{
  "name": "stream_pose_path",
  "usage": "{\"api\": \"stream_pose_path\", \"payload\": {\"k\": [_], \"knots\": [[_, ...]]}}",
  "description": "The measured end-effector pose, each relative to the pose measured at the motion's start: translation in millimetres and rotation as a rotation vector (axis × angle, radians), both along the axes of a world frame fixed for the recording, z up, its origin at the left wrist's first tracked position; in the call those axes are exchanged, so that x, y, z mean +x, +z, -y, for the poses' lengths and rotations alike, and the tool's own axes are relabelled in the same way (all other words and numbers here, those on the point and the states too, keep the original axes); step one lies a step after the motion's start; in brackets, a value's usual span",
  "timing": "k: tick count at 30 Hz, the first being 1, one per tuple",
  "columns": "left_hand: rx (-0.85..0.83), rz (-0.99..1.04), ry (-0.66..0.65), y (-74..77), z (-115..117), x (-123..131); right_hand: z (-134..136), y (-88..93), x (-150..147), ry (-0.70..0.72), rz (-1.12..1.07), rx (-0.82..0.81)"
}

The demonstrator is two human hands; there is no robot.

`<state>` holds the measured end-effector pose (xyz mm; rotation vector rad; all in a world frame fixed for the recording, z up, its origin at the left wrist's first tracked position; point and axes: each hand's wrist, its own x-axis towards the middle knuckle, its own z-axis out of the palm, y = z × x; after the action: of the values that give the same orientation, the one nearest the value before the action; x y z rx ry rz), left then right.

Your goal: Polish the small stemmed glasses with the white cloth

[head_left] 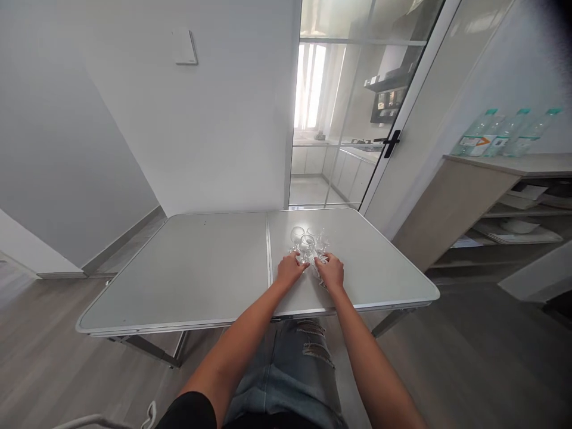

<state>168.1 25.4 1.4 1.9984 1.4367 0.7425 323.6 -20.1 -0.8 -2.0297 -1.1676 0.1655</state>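
Observation:
Several clear stemmed glasses (307,241) stand bunched together on the right half of a grey folding table (201,268). My left hand (289,269) rests on the table with its fingers curled round the foot of a glass on the left of the bunch. My right hand (331,271) is just beside it, fingers pinched on the stem or foot of another glass on the right. The two hands nearly touch. The glass is transparent, so exactly which glass each hand grips is hard to tell.
A white wall with a switch plate (185,46) stands behind the table. A glass door with a black handle (391,143) is at the back right. A wooden shelf unit (504,202) at the right carries several water bottles (500,134). Wood floor surrounds the table.

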Motion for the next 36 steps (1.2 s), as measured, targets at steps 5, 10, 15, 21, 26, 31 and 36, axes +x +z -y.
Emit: {"api": "stream_pose_path", "payload": {"k": [5, 10, 15, 21, 26, 31, 36], "knots": [[0.042, -0.004, -0.007, -1.1, -2.9, 14.8, -3.2, -3.8, -2.1, 0.015, 0.089, -0.051], [0.089, 0.001, -0.026, 3.0, -7.2, 23.7, -0.4, -6.8, -9.1, -0.026, 0.121, -0.077], [0.177, 0.092, -0.03, 5.4, 6.1, -2.7, 5.7, -9.3, -11.1, 0.023, 0.128, 0.094], [0.329, 0.205, 0.122, 8.9, 23.5, -121.3, 4.7, -8.5, -27.5, 0.131, 0.073, 0.326], [0.368, 0.155, 0.382, 13.1, 15.5, -216.1, -19.4, -3.1, -104.7, 0.329, -0.115, 0.32], [0.353, 0.1, 0.479, 7.3, 5.1, -251.0, -54.9, 3.0, -203.2, 0.52, -0.262, 0.194], [0.371, 0.065, 0.511, -2.2, 1.1, -261.3, -81.0, 4.2, -251.1, 0.59, -0.231, 0.091]]}}
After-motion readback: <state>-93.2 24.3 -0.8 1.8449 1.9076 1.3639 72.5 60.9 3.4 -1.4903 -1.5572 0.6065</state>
